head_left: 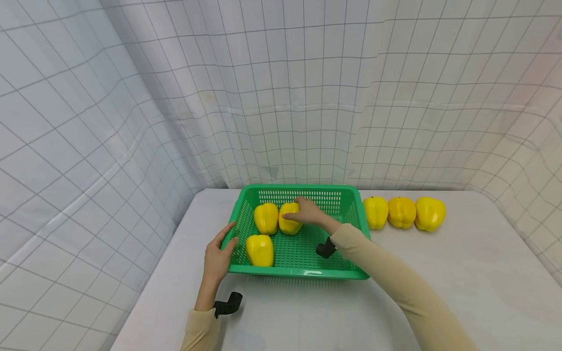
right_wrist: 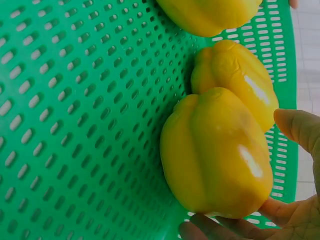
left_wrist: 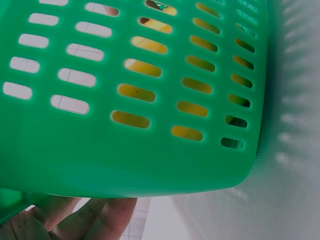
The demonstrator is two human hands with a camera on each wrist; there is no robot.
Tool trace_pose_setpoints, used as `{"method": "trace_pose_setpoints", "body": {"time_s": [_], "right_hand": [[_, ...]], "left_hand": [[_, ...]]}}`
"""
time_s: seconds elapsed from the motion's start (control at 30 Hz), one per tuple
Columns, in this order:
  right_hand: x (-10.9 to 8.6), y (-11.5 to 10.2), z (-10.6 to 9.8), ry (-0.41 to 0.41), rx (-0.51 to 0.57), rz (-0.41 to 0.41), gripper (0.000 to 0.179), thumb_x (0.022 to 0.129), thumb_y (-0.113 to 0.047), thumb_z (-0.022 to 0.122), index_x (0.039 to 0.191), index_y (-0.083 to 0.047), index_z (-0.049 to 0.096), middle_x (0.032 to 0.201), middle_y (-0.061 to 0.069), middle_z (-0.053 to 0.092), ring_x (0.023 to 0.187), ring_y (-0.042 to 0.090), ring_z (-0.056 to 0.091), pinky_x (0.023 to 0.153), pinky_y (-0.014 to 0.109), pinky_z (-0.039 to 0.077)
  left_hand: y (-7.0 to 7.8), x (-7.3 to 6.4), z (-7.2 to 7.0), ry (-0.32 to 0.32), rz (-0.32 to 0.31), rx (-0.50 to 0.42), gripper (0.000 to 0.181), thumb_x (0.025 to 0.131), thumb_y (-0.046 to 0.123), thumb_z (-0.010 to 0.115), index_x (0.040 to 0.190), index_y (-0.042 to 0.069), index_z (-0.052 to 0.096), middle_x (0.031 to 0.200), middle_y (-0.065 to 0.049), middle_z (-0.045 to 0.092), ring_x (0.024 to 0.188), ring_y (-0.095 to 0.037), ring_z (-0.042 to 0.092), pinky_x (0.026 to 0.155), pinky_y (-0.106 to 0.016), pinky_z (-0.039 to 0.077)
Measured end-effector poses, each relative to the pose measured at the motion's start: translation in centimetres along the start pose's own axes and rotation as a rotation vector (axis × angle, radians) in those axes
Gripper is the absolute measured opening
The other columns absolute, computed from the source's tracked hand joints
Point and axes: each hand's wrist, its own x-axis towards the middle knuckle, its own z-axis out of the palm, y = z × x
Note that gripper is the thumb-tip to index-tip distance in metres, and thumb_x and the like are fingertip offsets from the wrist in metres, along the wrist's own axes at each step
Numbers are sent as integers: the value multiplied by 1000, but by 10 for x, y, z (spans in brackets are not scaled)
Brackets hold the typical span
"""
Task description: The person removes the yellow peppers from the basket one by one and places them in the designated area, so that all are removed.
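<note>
White sheeting printed with a dark grid [head_left: 307, 97] enclosed a pale tabletop [head_left: 439, 282]. On it sat a rectangular green plastic basket with slotted walls [head_left: 303, 187]. Clock read off that basket, 12 = far wall.

Right hand [head_left: 309, 212] was over a glossy, blocky yellow bell pepper [head_left: 287, 227] inside, toward 11. Fingers spread around it, thumb looking clear of it in the right wrist view; no firm grip visible. Left hand [head_left: 217, 256] rested at the rim between 8 and 9, thumb and fingers apart; couldn't tell how hard it pressed.

Second yellow pepper [head_left: 266, 219] sat near 10, touching or nearly touching the first; third yellow pepper [head_left: 260, 251] at 8. Three more yellow peppers in a row [head_left: 401, 213] stood outside, between 2 and 3.

Judgement: step in hand was handling the 11 o'clock pepper. Best worked with fingers at 12, thumb at 6, since the neighbour crowded its 9 side. Slick skin likely favoured broad finger contact over a tip pinch. Straight vertical motion suited; sideways drift risked shoving the neighbour. Black wrist unit [head_left: 326, 247] at 4 needed wall clearance. Left hand's job: steady the rim.
</note>
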Motion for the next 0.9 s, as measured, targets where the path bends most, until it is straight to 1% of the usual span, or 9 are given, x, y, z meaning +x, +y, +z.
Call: {"method": "trace_pose_setpoints", "body": {"time_s": [0.2, 0.3, 0.47, 0.57, 0.9], "right_hand": [[4, 0, 6, 19, 11, 61, 72, 87, -35, 67, 138, 8, 38, 126, 23, 51, 108, 31, 53, 87, 40, 45], [4, -1, 9, 8, 10, 86, 76, 87, -37, 67, 140, 9, 36, 129, 24, 49, 111, 33, 51, 90, 42, 44], [3, -1, 11, -28, 4, 93, 82, 86, -40, 67, 141, 10, 33, 134, 25, 46, 116, 35, 49, 94, 43, 42], [2, 2, 11, -33, 27, 94, 84, 84, -39, 69, 142, 9, 31, 134, 24, 46, 116, 34, 49, 94, 43, 42], [-2, 9, 6, -77, 122, 116, 86, 82, -34, 74, 144, 6, 30, 136, 22, 44, 116, 32, 48, 95, 43, 40]], "left_hand": [[0, 0, 0, -8, -6, 1, 44, 97, 18, 56, 140, 14, 49, 144, -14, 41, 131, -29, 36, 101, -52, 32], [0, 0, 0, -10, -7, -13, 45, 97, 20, 56, 141, 14, 49, 144, -13, 40, 132, -29, 35, 102, -52, 31], [0, 0, 0, -9, -7, -9, 45, 97, 20, 55, 141, 14, 48, 144, -13, 40, 132, -29, 35, 102, -52, 31], [-1, 1, 0, -6, -6, 5, 44, 97, 19, 56, 140, 15, 49, 144, -13, 41, 131, -29, 36, 102, -52, 32], [1, -1, 0, 3, -4, 10, 44, 96, 18, 56, 139, 15, 50, 143, -14, 42, 130, -30, 38, 100, -53, 33]]}}
